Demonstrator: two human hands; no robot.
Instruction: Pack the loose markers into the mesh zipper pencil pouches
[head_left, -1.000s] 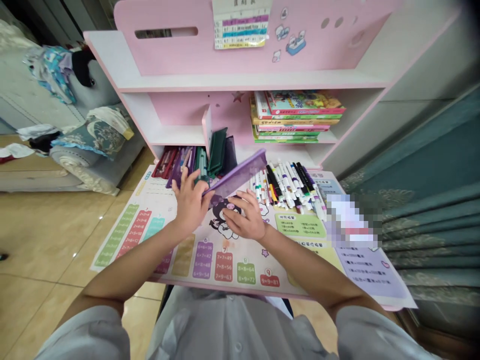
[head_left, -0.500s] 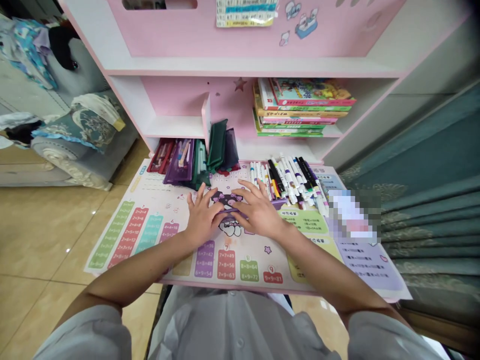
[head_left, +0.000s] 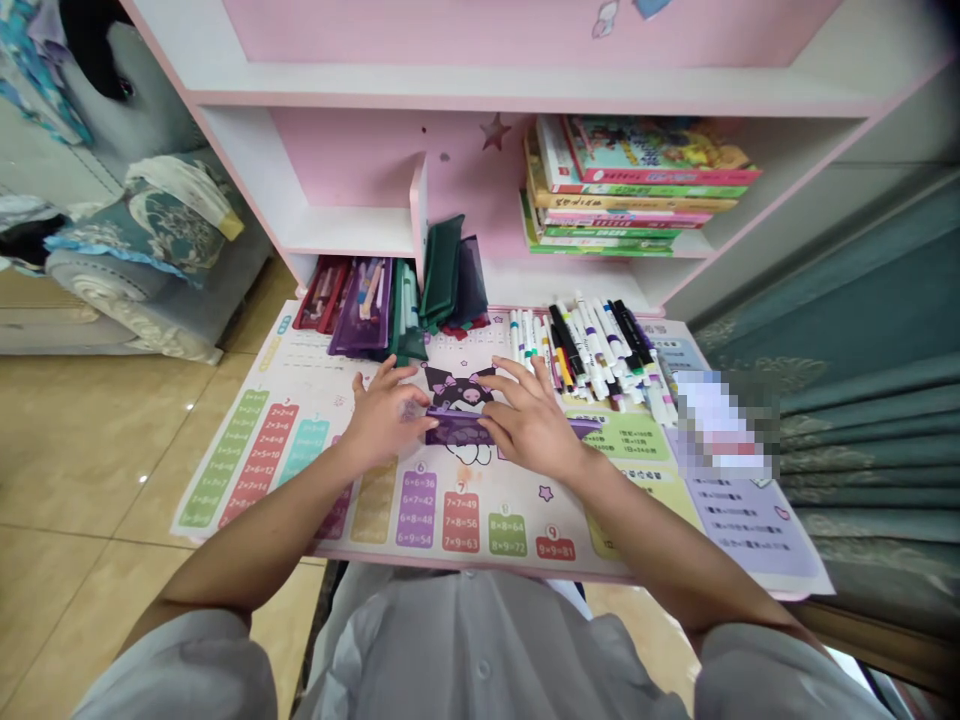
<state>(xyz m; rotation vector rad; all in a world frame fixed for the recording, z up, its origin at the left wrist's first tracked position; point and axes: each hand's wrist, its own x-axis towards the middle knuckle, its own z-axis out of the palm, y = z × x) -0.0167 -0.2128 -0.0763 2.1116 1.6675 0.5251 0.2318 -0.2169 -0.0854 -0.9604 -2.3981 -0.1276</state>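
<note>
Neither hand grips: left hand [head_left: 382, 425] and right hand [head_left: 534, 422] lie open, fingers spread | flat purple pouch [head_left: 459, 428] between them on the multiplication mat [head_left: 480, 535], long axis left-right | right hand nearer, overlapping it.

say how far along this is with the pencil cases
Mostly done, it seems: the other pencil cases stand together at the desk's back. In hand: the left hand and right hand rest on a flat purple case. Remaining: that case, and the markers lying loose.
</note>
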